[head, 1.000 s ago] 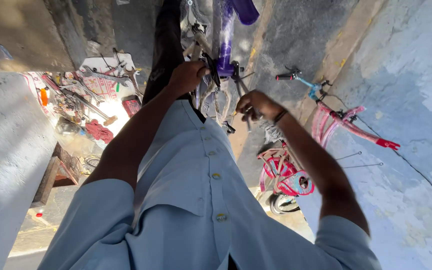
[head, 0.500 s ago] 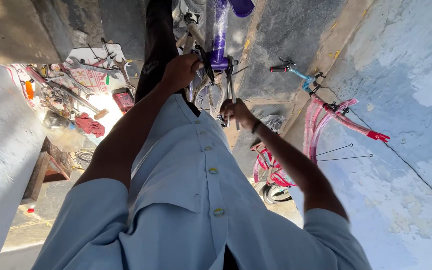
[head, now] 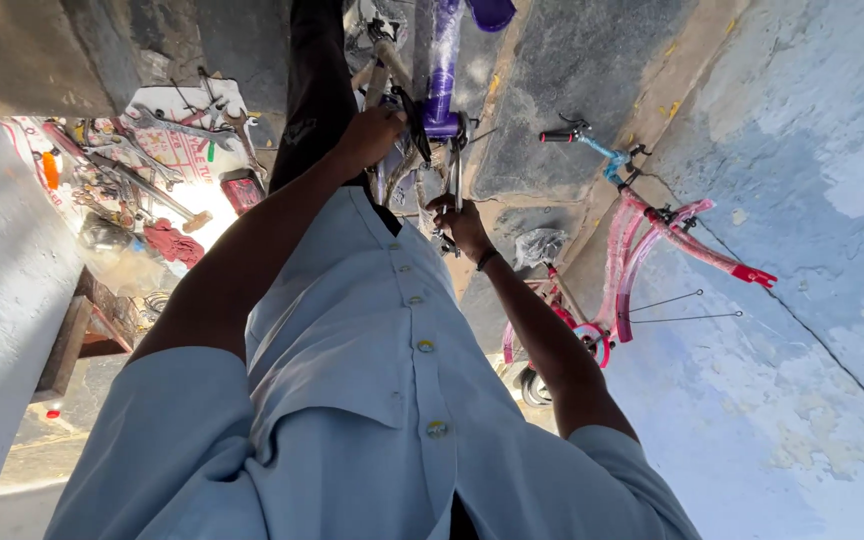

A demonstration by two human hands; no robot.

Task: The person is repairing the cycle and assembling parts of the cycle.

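The pale blue wall point(head: 802, 150) fills the side beyond the purple bicycle frame point(head: 444, 70), and a pink child's bicycle point(head: 642, 250) leans against it, apparently parked out of the way. Open concrete floor point(head: 552, 110) lies between that bicycle and the frame, leaving room to move there. On the frame's other side, wrenches and tools point(head: 167, 150) are spread on a printed sack, near enough to reach. The left hand point(head: 370, 135) is closed around a pale tube just beside the frame, seemingly steadying it. The right hand point(head: 460, 222) is curled against the metal parts just beneath the frame; what it grips is unclear.
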